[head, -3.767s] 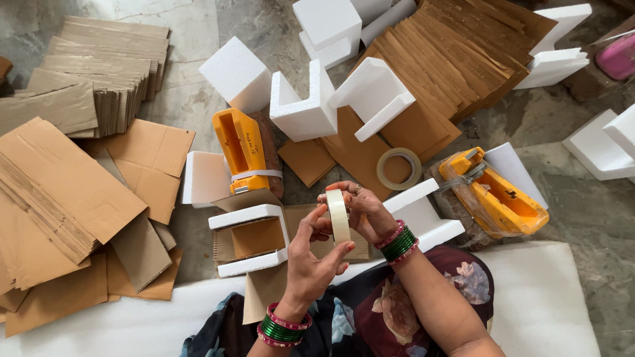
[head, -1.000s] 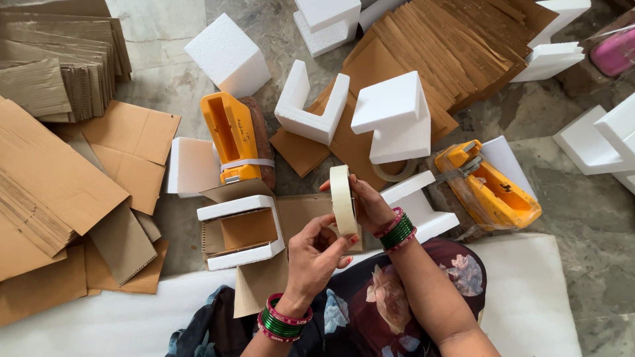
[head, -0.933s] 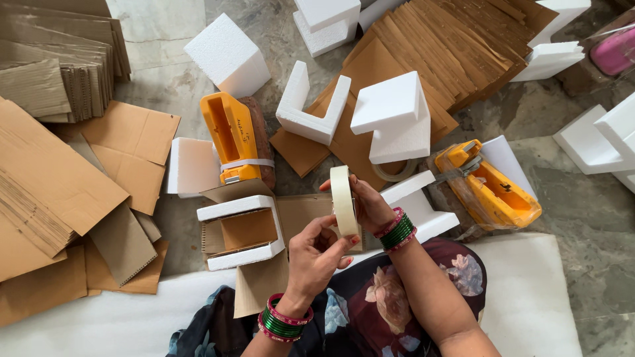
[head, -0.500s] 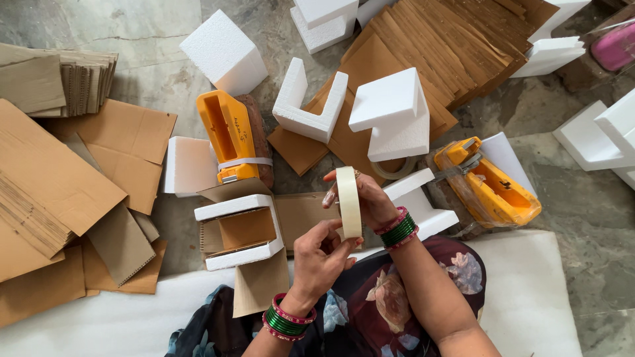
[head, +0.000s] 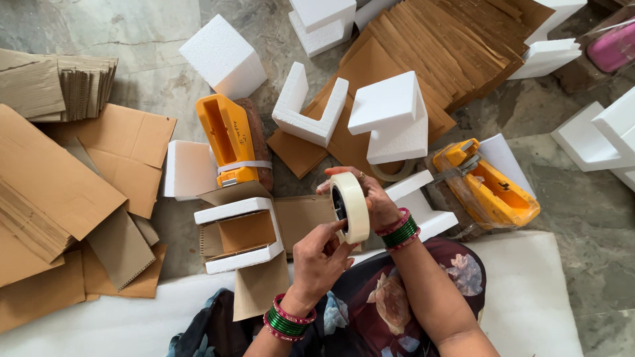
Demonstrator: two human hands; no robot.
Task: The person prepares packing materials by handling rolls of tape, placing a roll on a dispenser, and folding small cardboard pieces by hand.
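Observation:
My right hand (head: 374,198) holds a roll of pale masking tape (head: 350,206) upright, fingers through and around its core. My left hand (head: 317,261) presses its fingertips against the roll's near edge, picking at the tape. Both wrists wear green and red bangles. Just left of the hands lies a brown cardboard piece capped by two white foam strips (head: 238,235). Beyond it an orange tool (head: 228,140) rests on a brown pad, bound with a band of tape.
Flat cardboard sheets (head: 59,192) pile at the left and far right (head: 436,46). White foam blocks (head: 223,56) and corner pieces (head: 311,109) are scattered ahead. A second orange tool in clear wrap (head: 493,192) lies right, a second tape ring (head: 395,173) under foam. White sheet (head: 529,297) underneath me.
The view has drifted slightly, with objects sliding right and down. The tape roll stays in both hands, turning a little while my left fingers keep working along its edge.

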